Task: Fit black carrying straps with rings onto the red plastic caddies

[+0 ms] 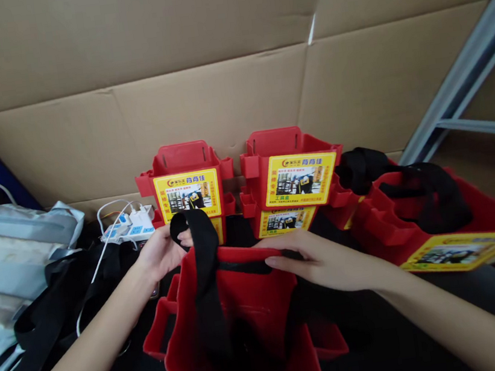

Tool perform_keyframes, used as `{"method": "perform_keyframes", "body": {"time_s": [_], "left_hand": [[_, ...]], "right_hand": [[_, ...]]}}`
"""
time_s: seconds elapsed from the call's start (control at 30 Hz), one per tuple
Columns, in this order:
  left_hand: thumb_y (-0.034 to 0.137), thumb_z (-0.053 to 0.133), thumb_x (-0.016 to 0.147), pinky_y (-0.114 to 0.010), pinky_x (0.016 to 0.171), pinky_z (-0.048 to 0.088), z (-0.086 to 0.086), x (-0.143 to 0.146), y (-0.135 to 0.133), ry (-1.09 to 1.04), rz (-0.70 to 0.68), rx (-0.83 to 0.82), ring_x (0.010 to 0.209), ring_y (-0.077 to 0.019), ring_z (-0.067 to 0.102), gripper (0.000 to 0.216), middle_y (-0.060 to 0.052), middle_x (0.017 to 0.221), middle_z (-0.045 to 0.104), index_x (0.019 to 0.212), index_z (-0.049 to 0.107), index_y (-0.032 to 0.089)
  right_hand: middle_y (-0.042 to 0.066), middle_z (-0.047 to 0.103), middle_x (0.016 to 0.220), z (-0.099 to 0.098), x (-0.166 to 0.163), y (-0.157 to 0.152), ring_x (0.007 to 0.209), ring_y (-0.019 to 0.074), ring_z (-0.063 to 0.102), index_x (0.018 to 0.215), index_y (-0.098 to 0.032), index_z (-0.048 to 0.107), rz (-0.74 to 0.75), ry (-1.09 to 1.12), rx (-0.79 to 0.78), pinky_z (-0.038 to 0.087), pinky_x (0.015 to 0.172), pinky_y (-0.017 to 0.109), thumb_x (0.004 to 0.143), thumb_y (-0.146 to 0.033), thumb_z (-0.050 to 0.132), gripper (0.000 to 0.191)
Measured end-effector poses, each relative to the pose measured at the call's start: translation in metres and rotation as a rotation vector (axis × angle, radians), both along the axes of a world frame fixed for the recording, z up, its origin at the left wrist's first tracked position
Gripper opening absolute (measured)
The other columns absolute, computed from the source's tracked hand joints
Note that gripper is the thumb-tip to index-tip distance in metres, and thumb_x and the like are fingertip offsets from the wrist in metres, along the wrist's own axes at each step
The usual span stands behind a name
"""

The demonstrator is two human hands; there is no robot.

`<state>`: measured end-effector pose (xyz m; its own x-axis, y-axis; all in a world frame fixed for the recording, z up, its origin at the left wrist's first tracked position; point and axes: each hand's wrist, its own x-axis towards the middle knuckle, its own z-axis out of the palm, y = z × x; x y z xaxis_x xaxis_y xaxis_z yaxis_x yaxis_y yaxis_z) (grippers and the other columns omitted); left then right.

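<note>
In front of me is a red plastic tool box (235,266) with side pockets, its opening facing up toward me. A black webbing strap (207,276) runs across its back wall and hangs down inside. My left hand (164,251) is closed around a loop of this strap at the box's left rear corner. My right hand (300,257) grips the back rim, thumb inside and fingers behind, partly hidden. Behind stand stacked red tool boxes with yellow labels, one stack at the left (187,196) and one at the right (299,178).
More red boxes with black straps (438,215) lie at the right, near a metal frame (460,72). A white power strip (129,225) with cables sits at the left. Plastic-wrapped packages (13,247) and loose black straps (50,321) lie further left. Cardboard (210,111) lines the back.
</note>
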<state>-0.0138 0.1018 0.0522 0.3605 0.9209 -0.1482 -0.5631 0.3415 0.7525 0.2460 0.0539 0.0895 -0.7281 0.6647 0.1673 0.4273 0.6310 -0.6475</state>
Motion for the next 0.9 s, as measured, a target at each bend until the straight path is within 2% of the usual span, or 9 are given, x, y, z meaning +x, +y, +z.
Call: {"method": "perform_keyframes", "body": {"time_s": [0.17, 0.43, 0.53, 0.67, 0.8, 0.9], "left_hand": [[0.005, 0.04, 0.074, -0.024, 0.053, 0.049, 0.006, 0.002, 0.005, -0.078, -0.003, -0.045, 0.05, -0.0124, 0.054, 0.015, -0.003, 0.057, 0.051, 0.071, 0.054, 0.011], [0.0, 0.038, 0.076, -0.02, 0.048, 0.044, -0.003, 0.029, -0.005, -0.112, -0.101, -0.109, 0.045, -0.0081, 0.045, 0.02, -0.001, 0.055, 0.042, 0.062, 0.047, 0.01], [-0.002, 0.034, 0.076, -0.019, 0.049, 0.045, -0.007, 0.025, 0.0, -0.137, -0.023, -0.093, 0.046, -0.0074, 0.045, 0.025, 0.0, 0.054, 0.041, 0.058, 0.043, 0.013], [-0.001, 0.031, 0.079, -0.019, 0.051, 0.047, -0.013, 0.015, 0.002, -0.145, 0.111, -0.052, 0.046, -0.0085, 0.049, 0.027, 0.001, 0.052, 0.042, 0.061, 0.046, 0.013], [-0.001, 0.035, 0.08, -0.022, 0.055, 0.05, -0.012, 0.011, -0.006, -0.111, 0.135, -0.029, 0.051, -0.0107, 0.055, 0.024, -0.001, 0.058, 0.052, 0.069, 0.052, 0.011], [0.005, 0.041, 0.082, -0.023, 0.056, 0.05, -0.003, 0.007, -0.013, -0.085, 0.125, 0.032, 0.054, -0.0115, 0.056, 0.019, -0.002, 0.062, 0.055, 0.074, 0.056, 0.011]], "right_hand": [[0.005, 0.064, 0.096, 0.01, 0.005, 0.01, 0.084, 0.0142, 0.058, 0.111, -0.015, 0.057, 0.054, -0.091, -0.006, 0.044, 0.076, 0.026, 0.09, -0.028, 0.037, 0.032], [0.007, 0.064, 0.098, 0.021, 0.008, 0.032, 0.087, 0.0141, 0.058, 0.109, -0.011, 0.059, 0.223, -0.227, -0.026, 0.043, 0.077, 0.025, 0.088, -0.024, 0.041, 0.03], [0.007, 0.063, 0.099, 0.022, 0.01, 0.034, 0.087, 0.014, 0.058, 0.109, -0.011, 0.058, 0.24, -0.234, -0.052, 0.043, 0.076, 0.025, 0.089, -0.022, 0.039, 0.03], [0.008, 0.064, 0.096, 0.022, 0.01, 0.031, 0.085, 0.0136, 0.058, 0.106, -0.01, 0.06, 0.288, -0.218, -0.051, 0.044, 0.074, 0.024, 0.088, -0.021, 0.04, 0.029], [0.007, 0.064, 0.094, 0.02, 0.009, 0.027, 0.085, 0.0136, 0.058, 0.107, -0.012, 0.06, 0.266, -0.212, -0.001, 0.044, 0.077, 0.025, 0.088, -0.024, 0.041, 0.03], [0.006, 0.06, 0.107, 0.023, 0.021, 0.027, 0.097, 0.0156, 0.056, 0.119, -0.017, 0.053, 0.194, -0.241, -0.044, 0.044, 0.085, 0.028, 0.083, -0.029, 0.05, 0.038]]}}
